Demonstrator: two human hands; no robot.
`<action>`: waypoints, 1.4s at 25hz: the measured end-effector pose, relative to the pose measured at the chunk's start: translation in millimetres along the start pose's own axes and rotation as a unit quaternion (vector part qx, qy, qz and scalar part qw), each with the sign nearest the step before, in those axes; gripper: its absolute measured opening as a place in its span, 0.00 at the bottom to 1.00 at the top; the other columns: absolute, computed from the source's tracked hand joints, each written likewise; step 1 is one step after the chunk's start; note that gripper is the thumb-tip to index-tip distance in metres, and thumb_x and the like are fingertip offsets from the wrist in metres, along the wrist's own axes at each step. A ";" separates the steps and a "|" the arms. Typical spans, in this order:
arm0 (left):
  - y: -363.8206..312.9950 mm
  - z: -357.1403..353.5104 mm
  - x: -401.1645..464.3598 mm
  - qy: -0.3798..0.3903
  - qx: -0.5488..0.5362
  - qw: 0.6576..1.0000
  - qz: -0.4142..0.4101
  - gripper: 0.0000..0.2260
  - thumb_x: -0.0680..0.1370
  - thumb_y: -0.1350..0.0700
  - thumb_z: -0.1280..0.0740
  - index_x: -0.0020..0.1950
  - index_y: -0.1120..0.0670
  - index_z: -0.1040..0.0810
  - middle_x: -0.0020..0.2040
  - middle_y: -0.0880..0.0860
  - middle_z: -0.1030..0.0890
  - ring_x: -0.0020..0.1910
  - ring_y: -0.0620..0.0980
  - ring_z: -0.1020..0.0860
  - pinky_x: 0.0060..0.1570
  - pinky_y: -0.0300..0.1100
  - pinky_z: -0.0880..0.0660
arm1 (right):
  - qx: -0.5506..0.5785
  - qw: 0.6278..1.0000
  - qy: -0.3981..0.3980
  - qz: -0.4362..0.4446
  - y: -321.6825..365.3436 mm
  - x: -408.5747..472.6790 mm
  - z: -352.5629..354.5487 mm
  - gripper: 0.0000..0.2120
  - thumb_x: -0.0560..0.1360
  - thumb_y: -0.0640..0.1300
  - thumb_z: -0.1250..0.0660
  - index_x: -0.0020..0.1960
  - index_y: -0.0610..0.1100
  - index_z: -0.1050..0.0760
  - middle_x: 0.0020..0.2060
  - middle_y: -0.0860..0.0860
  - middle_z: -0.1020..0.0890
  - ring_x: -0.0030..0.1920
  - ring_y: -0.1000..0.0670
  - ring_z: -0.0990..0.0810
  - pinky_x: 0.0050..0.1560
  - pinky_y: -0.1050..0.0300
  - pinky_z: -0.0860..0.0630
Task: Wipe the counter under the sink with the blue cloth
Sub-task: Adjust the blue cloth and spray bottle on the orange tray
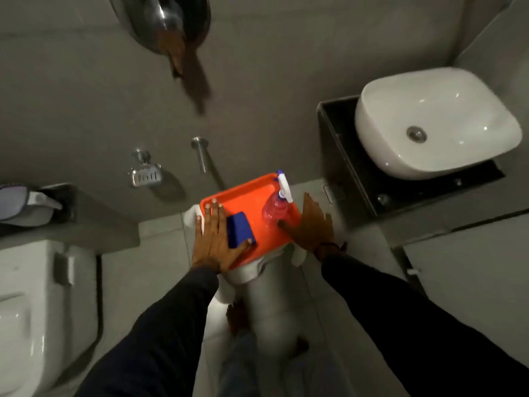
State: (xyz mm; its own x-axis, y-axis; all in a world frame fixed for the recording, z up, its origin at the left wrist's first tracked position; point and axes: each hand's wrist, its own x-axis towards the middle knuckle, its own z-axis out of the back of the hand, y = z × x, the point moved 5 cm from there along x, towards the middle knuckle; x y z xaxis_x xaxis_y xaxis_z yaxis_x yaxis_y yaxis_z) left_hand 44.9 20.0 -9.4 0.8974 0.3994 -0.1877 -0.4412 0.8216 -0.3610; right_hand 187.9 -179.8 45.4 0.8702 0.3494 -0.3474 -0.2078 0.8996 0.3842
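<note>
A folded blue cloth (240, 228) lies on an orange tray (243, 195) that rests on a white pedestal stool (264, 296). My left hand (211, 239) lies flat on the tray's left side, fingers straight, with the thumb touching the cloth's near edge. My right hand (310, 224) is spread over the tray's right edge, its thumb on the tray beside a spray bottle of red liquid (276, 207). The white sink basin (435, 121) sits on a black counter (355, 164) to the upper right, apart from both hands.
A white toilet (34, 310) stands at the lower left. A metal soap dish (144, 174) and a metal rod (201, 154) stick out of the grey wall behind the tray. Grey tiled floor surrounds the stool.
</note>
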 end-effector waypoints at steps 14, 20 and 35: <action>29.2 -111.2 -6.5 0.026 -0.022 0.988 0.153 0.52 0.74 0.26 0.42 0.82 0.58 0.60 0.83 0.59 0.56 0.82 0.59 0.54 0.79 0.60 0.52 | 0.391 0.916 -0.080 0.039 35.2 125.5 -56.0 0.15 0.77 0.49 0.30 0.63 0.50 0.24 0.53 0.52 0.17 0.54 0.51 0.18 0.60 0.54 0.22; 30.7 -114.0 -8.3 0.026 0.005 0.987 0.159 0.55 0.71 0.24 0.44 0.82 0.61 0.58 0.83 0.61 0.55 0.82 0.62 0.53 0.79 0.62 0.50 | 0.421 0.906 0.036 -0.018 56.0 152.6 -30.9 0.09 0.77 0.48 0.29 0.44 0.42 0.20 0.25 0.51 0.23 0.25 0.59 0.24 0.31 0.67 0.26; 32.9 -115.3 -7.5 0.043 -0.014 0.986 0.158 0.55 0.70 0.23 0.43 0.82 0.59 0.57 0.83 0.60 0.54 0.82 0.61 0.53 0.79 0.62 0.49 | -0.146 0.933 0.296 0.146 26.1 87.3 -115.4 0.29 0.74 0.55 0.36 0.75 0.54 0.32 0.63 0.41 0.21 0.63 0.36 0.23 0.65 0.45 0.25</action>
State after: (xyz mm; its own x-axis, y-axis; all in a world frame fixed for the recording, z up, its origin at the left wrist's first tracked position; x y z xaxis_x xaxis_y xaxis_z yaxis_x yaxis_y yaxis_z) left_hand 22.4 -2.9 -125.1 0.7111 0.5968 -0.3717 -0.7001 0.6494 -0.2969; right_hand 206.8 -95.7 -73.6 0.3764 0.5959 -0.7094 -0.5843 0.7469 0.3175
